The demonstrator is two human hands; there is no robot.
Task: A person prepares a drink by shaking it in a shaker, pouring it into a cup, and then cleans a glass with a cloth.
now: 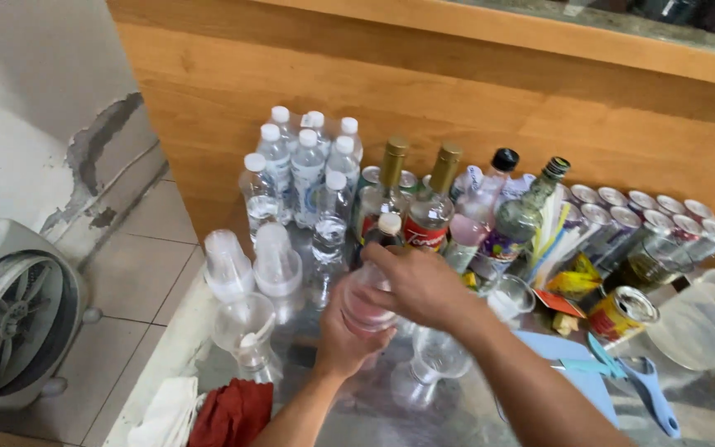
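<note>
A clear plastic cup point(367, 300) with pinkish contents is being gripped from below by the left hand point(343, 335), fingers wrapped around it, while its top is being covered by the right hand point(418, 284), curled closed over the rim. Just beyond the knuckles, gold-capped bottles point(386, 194) are being crowded by water bottles point(304, 170); right of the wrist, a tin can point(622, 313) is lying tipped.

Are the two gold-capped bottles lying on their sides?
No, both gold-capped bottles stand upright among the other bottles, just behind the right hand and the clear cup it grips.
</note>
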